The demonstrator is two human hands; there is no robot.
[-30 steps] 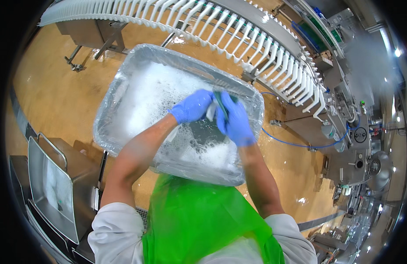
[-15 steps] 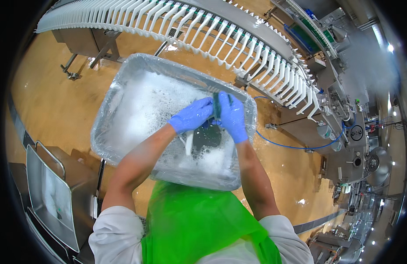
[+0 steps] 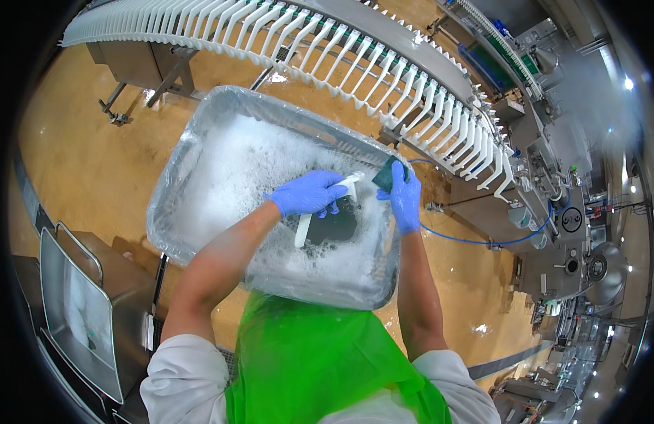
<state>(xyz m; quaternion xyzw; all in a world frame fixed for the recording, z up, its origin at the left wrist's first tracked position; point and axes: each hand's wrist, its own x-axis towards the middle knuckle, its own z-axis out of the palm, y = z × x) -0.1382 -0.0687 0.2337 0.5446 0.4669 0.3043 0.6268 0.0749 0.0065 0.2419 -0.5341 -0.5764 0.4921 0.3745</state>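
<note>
My left hand (image 3: 309, 193) is closed around a white plastic arm (image 3: 302, 230), whose foamy upper end sticks out past my fingers. Its lower end slants down over dark water in a plastic-lined tub (image 3: 159, 212). To the right, over the tub's far right rim, my right hand (image 3: 405, 200) grips a dark green scouring pad (image 3: 388, 174). The pad is apart from the white arm. Thick white suds (image 3: 232, 159) cover much of the water, mostly on the left.
A curved conveyor (image 3: 405, 88) with a row of similar white arms runs beyond the tub. At lower left stands a metal bin (image 3: 94, 311) with suds inside. A blue hose (image 3: 475, 240) and steel machinery are on the right, above a wet tan floor (image 3: 80, 177).
My right hand has moved right with the scouring pad, away from my left hand. The white arm's upper end now shows beyond my left fingers.
</note>
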